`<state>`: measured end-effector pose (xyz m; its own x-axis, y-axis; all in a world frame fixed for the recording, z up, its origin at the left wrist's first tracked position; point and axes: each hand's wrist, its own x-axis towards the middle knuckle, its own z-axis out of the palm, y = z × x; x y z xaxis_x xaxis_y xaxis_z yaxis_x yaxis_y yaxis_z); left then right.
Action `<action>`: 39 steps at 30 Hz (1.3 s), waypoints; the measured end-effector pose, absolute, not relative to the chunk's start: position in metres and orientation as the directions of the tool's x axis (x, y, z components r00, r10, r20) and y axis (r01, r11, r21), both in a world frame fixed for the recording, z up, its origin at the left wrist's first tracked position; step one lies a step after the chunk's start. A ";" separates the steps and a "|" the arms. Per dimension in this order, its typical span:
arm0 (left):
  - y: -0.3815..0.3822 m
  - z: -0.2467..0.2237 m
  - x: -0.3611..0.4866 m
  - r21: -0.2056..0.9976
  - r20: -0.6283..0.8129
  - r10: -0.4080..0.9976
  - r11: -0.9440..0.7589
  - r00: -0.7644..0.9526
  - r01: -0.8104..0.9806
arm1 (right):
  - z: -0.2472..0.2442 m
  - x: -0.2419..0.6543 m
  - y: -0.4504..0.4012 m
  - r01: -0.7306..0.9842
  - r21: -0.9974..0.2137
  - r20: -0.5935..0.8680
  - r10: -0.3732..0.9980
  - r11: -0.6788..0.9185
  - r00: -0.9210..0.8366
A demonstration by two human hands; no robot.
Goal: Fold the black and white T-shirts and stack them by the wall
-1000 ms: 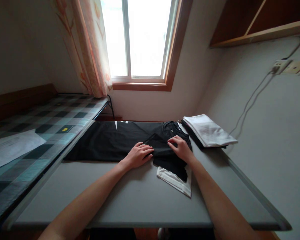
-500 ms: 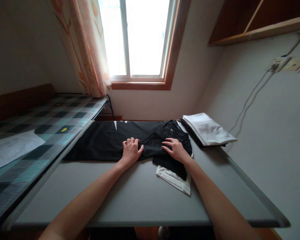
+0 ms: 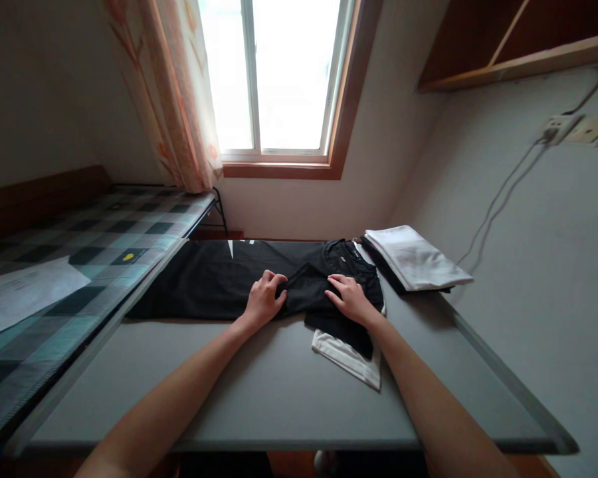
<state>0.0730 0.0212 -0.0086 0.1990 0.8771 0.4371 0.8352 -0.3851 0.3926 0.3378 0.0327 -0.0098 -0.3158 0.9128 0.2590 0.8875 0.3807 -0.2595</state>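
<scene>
A black T-shirt [image 3: 204, 282] with small white marks lies folded lengthwise across the grey table [image 3: 259, 385]. Its collar is at the right end, and a black sleeve with a white sleeve end [image 3: 346, 358] juts toward me. On the middle of the shirt rests my left hand [image 3: 265, 297], with a gap between its bent fingers and thumb. My right hand [image 3: 349, 299] lies on the cloth near the collar, fingers spread and lightly bent. Between the two hands the cloth forms a raised, angled fold.
Folded white and black clothes [image 3: 411, 259] are stacked at the table's far right corner, beside the wall. At the left is a bed with a checked cover [image 3: 144, 229] and a sheet of paper [image 3: 30, 292]. A cable [image 3: 496, 199] hangs from the wall socket [image 3: 558, 127].
My left hand has shifted slightly to the right along the shirt, and its fingers have turned toward the right hand. The right hand and the shirt look nearly the same.
</scene>
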 end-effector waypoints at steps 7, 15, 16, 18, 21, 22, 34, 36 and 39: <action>0.023 -0.012 0.073 0.447 0.451 0.852 -0.473 0.265 0.759 | -0.012 0.334 0.031 0.907 -0.207 0.291 0.908 0.367 -0.301; 0.028 -0.018 0.072 0.489 0.515 0.771 -0.624 0.375 0.610 | -0.007 0.330 0.029 0.913 -0.149 0.344 0.885 0.380 -0.313; 0.028 -0.018 0.072 0.485 0.519 0.772 -0.619 0.366 0.618 | -0.007 0.330 0.029 0.915 -0.141 0.354 0.882 0.379 -0.311; 0.028 -0.018 0.072 0.471 0.527 0.778 -0.603 0.342 0.644 | -0.006 0.329 0.030 0.922 -0.126 0.352 0.885 0.367 -0.304; 0.027 -0.015 0.072 0.441 0.523 0.786 -0.581 0.330 0.684 | -0.007 0.330 0.031 0.933 -0.123 0.305 0.908 0.338 -0.288; 0.027 -0.014 0.073 0.428 0.516 0.789 -0.575 0.334 0.698 | -0.008 0.332 0.031 0.935 -0.129 0.292 0.914 0.330 -0.282; 0.019 0.000 0.071 0.243 0.519 0.788 -0.507 0.330 0.827 | 0.012 0.331 0.025 0.842 -0.237 0.526 0.793 0.484 -0.308; 0.016 0.004 0.072 0.218 0.543 0.742 -0.577 0.393 0.787 | 0.013 0.327 0.023 0.799 -0.248 0.512 0.774 0.548 -0.372; 0.011 0.008 0.075 0.159 0.496 0.624 -0.749 0.604 0.643 | 0.011 0.324 0.023 0.751 -0.260 0.456 0.762 0.608 -0.459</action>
